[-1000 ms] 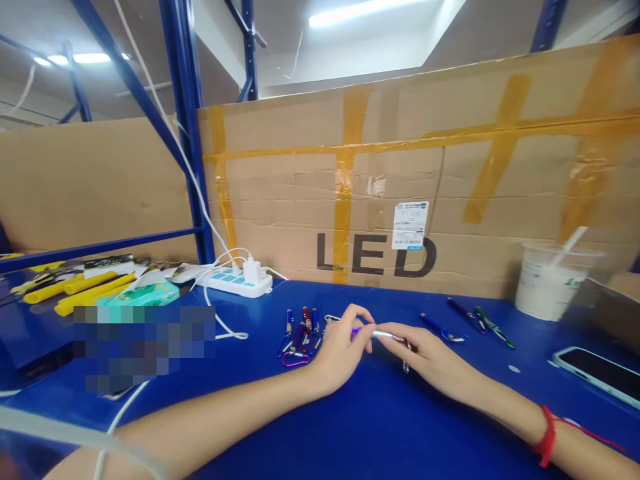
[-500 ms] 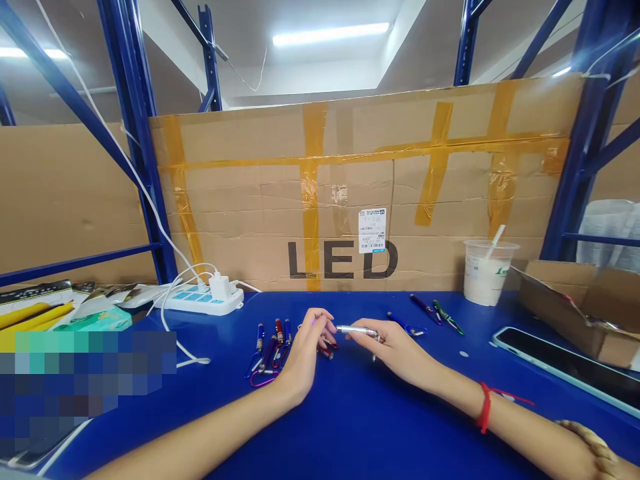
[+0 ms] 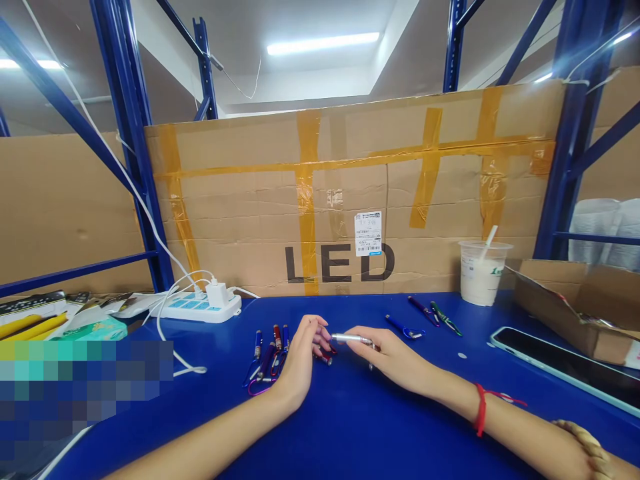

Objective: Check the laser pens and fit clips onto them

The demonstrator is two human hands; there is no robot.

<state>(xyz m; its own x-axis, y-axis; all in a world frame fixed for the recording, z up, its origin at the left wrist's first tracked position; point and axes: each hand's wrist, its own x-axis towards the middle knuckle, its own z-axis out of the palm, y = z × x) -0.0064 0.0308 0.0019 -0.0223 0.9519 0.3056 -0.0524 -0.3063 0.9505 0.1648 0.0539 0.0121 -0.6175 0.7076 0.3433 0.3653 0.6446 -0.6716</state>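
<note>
My right hand [image 3: 390, 360] pinches a small silver pen-light [image 3: 350, 339] and holds it level just above the blue table [image 3: 350, 427]. My left hand [image 3: 300, 360] rests on the table with curled fingers at the light's left tip, pinching something too small to make out. Left of that hand lies a cluster of several small keychain lights [image 3: 270, 357] in blue, red and purple, with clips. One red light [image 3: 324, 359] sits under my left fingers. A red string circles my right wrist.
A taped cardboard box marked LED [image 3: 350, 207] walls the back. A white power strip [image 3: 197, 309] with cables lies back left, a plastic cup with straw [image 3: 481, 270] back right. Loose pens [image 3: 425, 313], a phone [image 3: 565, 367] and an open carton [image 3: 575, 300] lie to the right.
The view has swung right and steadied. Both hands stay together over the silver light, drifting slightly left and nearer; my left fingers have closed in on its tip.
</note>
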